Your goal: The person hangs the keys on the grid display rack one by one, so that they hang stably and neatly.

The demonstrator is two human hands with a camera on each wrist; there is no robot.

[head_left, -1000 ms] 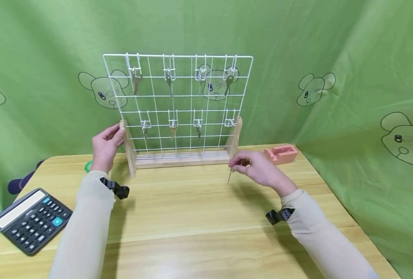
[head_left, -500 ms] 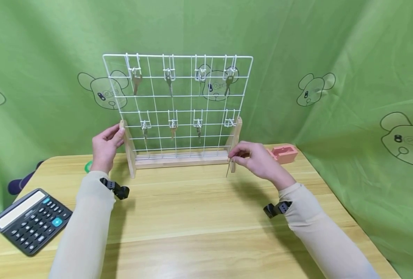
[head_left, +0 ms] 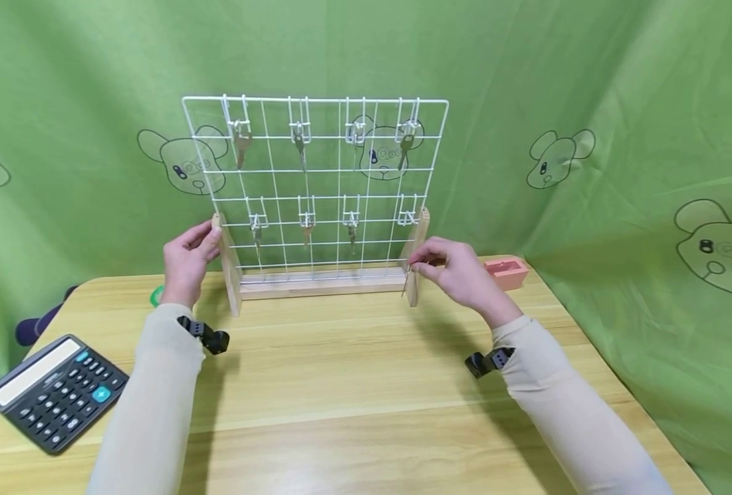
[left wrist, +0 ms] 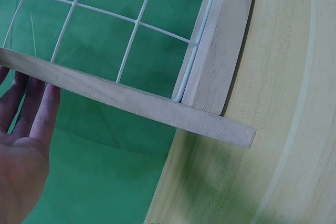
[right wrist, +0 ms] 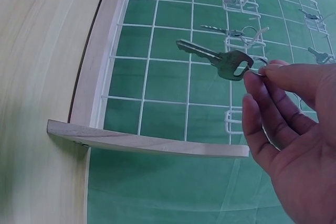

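A white wire grid rack stands on a wooden frame, with two rows of hooks. Keys hang from its upper row and from most of its lower one; the lower right hook is bare. My left hand holds the top of the left wooden upright, thumb in front and fingers behind it. With thumb and forefinger, my right hand pinches the ring of a metal key. That key points away from the palm, in front of the right upright and below the bare hook.
A pink tray-like block lies behind the right hand, partly covered by it. On the left are a calculator and a green round object by the wrist. Green curtain surrounds the wooden table.
My right hand has risen and moved slightly toward the rack with the key, uncovering the foot of the right upright. The left hand has stayed on its upright.
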